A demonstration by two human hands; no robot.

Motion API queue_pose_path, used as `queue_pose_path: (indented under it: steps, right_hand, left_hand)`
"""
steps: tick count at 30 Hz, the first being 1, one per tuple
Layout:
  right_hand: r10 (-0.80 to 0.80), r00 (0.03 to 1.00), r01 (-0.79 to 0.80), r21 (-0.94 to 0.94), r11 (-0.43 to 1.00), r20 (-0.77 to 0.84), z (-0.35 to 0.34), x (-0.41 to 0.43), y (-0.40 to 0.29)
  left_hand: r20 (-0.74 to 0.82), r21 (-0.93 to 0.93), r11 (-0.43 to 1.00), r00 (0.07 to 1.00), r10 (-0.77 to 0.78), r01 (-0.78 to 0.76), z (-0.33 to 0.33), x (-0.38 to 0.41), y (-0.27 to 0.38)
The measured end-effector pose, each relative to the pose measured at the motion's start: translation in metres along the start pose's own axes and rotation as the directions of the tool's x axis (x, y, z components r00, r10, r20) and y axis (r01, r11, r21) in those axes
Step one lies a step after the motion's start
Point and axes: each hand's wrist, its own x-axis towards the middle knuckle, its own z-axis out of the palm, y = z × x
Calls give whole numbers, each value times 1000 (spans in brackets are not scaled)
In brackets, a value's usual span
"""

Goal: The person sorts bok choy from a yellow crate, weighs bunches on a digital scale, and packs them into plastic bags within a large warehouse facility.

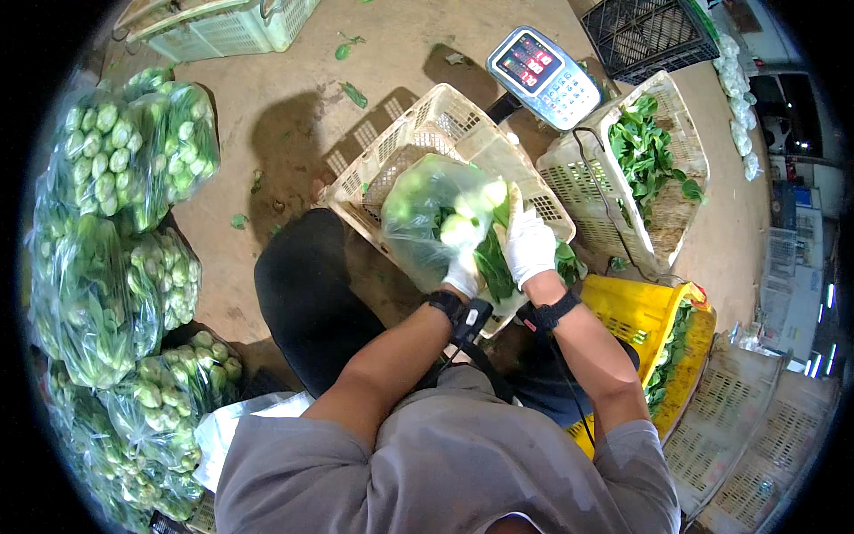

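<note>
A clear plastic bag (420,207) with leafy greens in it rests in a white plastic crate (393,150) in front of me. My left hand (465,270), in a white glove, is at the bag's near right side, closed around leafy greens (494,263) with pale stem bases. Film and blur partly hide its fingers. My right hand (529,241), also gloved in white, grips greens by the bag's right side, their pale bases (492,195) pointing away from me. Both wrists wear black straps.
Bagged greens (100,280) are piled at left. A digital scale display (544,77) stands beyond the crate. At right are a white crate of greens (640,153), a yellow crate (617,304) and stacked crates (724,414). A black crate (650,37) sits farther off. Loose leaves (353,95) lie on the floor.
</note>
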Motion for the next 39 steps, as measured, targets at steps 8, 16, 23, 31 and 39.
queue_pose_path:
  steps: [8, 16, 23, 31, 39]
  right_hand:
    - [1, 900, -88, 181, 979, 435, 81, 19, -42]
    - [-379, 858, 91, 623, 777, 348, 34, 106, -35]
    - [-251, 914, 130, 357, 925, 318, 136, 134, -34]
    - [-77, 968, 9, 277, 961, 237, 102, 101, -67]
    - [-154, 898, 32, 287, 957, 413, 106, 82, -66]
  left_hand:
    - [-362, -16, 999, 932, -37, 33, -68, 0, 5]
    - [-455, 205, 950, 836, 306, -236, -40, 20, 60]
    - [-147, 862, 398, 595, 790, -315, -77, 43, 84]
    - [-267, 942, 333, 491, 829, -49, -49, 30, 64]
    - [425, 891, -299, 396, 814, -341, 36, -50, 84]
